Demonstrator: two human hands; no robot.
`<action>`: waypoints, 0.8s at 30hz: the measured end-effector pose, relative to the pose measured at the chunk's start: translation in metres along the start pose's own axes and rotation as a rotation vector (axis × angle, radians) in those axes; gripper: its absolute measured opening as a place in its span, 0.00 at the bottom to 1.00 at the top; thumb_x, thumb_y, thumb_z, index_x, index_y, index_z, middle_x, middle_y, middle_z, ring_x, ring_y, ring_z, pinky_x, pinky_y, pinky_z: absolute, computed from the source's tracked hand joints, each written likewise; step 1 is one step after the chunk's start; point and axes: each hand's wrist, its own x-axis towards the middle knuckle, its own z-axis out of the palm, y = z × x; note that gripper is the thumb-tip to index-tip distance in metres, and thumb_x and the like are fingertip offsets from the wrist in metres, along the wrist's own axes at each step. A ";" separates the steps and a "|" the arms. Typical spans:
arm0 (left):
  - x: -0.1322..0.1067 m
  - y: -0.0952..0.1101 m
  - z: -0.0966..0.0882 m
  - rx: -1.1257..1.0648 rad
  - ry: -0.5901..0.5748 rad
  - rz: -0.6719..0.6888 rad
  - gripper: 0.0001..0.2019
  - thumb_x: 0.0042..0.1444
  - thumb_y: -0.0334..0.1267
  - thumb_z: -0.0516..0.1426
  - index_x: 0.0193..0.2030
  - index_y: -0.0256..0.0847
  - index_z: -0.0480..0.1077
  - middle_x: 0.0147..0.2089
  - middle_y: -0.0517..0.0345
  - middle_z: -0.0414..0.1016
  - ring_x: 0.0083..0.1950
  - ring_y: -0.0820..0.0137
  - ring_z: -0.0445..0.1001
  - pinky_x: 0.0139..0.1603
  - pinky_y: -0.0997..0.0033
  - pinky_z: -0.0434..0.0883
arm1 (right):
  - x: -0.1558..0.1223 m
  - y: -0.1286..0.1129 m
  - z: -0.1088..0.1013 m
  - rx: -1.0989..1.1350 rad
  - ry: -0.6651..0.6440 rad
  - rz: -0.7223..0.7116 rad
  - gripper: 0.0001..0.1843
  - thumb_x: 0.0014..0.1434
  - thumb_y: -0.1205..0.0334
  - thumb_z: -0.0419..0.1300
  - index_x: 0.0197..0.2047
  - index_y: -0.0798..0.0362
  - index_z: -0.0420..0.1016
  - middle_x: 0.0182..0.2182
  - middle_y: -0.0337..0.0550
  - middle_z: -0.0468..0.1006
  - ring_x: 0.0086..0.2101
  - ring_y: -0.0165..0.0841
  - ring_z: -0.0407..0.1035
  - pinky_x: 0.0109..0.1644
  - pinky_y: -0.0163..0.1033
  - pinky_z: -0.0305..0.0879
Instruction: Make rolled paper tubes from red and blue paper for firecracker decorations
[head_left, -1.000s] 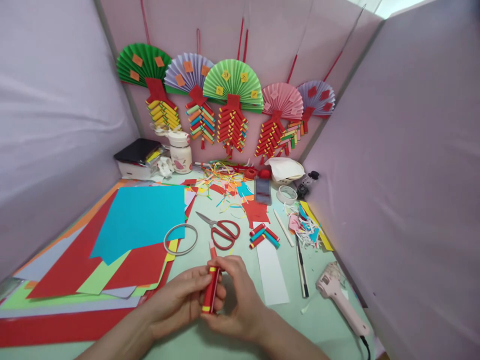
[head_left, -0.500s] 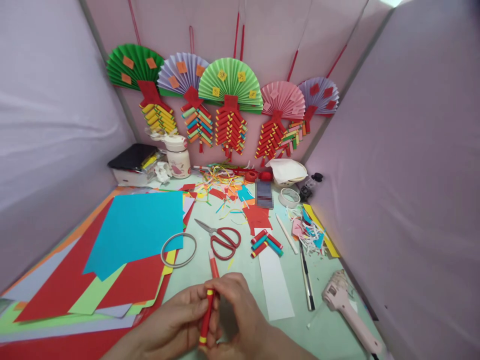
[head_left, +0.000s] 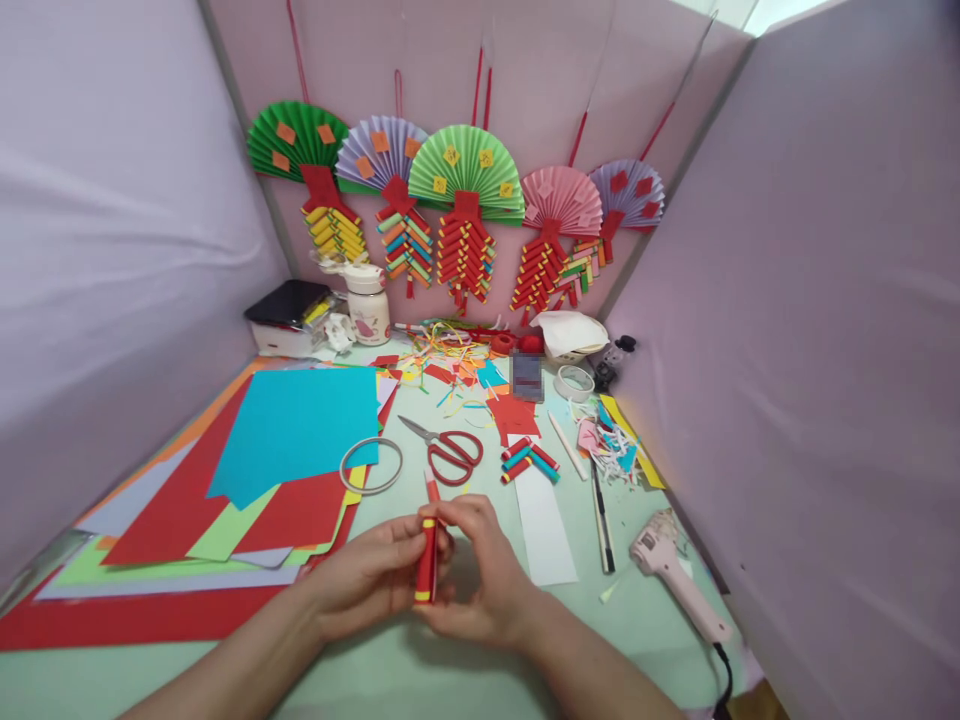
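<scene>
In front of me, my left hand and my right hand close their fingers on a red paper roll with yellow bands at its ends. A red stick with a pale tip pokes out past the roll's far end; the rest of it is hidden. Just beyond the fingers lie scissors with red handles, partly spread. To their right, small red and blue paper tubes form a V on a white paper strip.
Coloured paper sheets cover the left side, with a grey ring on their edge. A pen, a glue gun and paper scraps lie at right. Behind stand a bottle and hanging paper fans.
The camera view has shifted, and both hands appear higher in the picture. The red paper between the fingers now shows a wider face; both hands still hold it.
</scene>
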 end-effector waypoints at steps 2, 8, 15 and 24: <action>0.001 0.000 0.000 0.011 0.008 0.020 0.09 0.49 0.35 0.64 0.37 0.34 0.76 0.33 0.55 0.73 0.34 0.72 0.74 0.46 0.63 0.71 | -0.001 0.000 0.000 -0.010 -0.006 -0.001 0.45 0.42 0.65 0.67 0.62 0.45 0.53 0.50 0.48 0.68 0.50 0.40 0.63 0.52 0.46 0.66; 0.005 0.000 -0.005 0.138 0.051 0.094 0.13 0.50 0.33 0.64 0.44 0.37 0.74 0.32 0.54 0.74 0.32 0.71 0.75 0.41 0.67 0.72 | -0.003 0.007 0.001 -0.064 0.037 0.004 0.45 0.43 0.63 0.67 0.63 0.46 0.52 0.52 0.50 0.67 0.50 0.41 0.63 0.50 0.47 0.66; 0.008 0.000 -0.009 0.245 0.109 0.140 0.14 0.47 0.31 0.65 0.42 0.35 0.73 0.36 0.51 0.77 0.33 0.72 0.76 0.38 0.72 0.74 | -0.007 0.012 0.003 -0.087 0.020 0.030 0.44 0.48 0.61 0.65 0.64 0.46 0.49 0.55 0.50 0.66 0.52 0.42 0.62 0.52 0.50 0.65; 0.008 -0.001 -0.007 0.290 0.098 0.144 0.13 0.47 0.31 0.65 0.41 0.32 0.73 0.31 0.52 0.77 0.31 0.72 0.76 0.33 0.75 0.73 | -0.009 0.009 0.009 -0.021 -0.009 0.082 0.45 0.48 0.62 0.65 0.65 0.48 0.47 0.59 0.53 0.61 0.58 0.42 0.59 0.57 0.50 0.62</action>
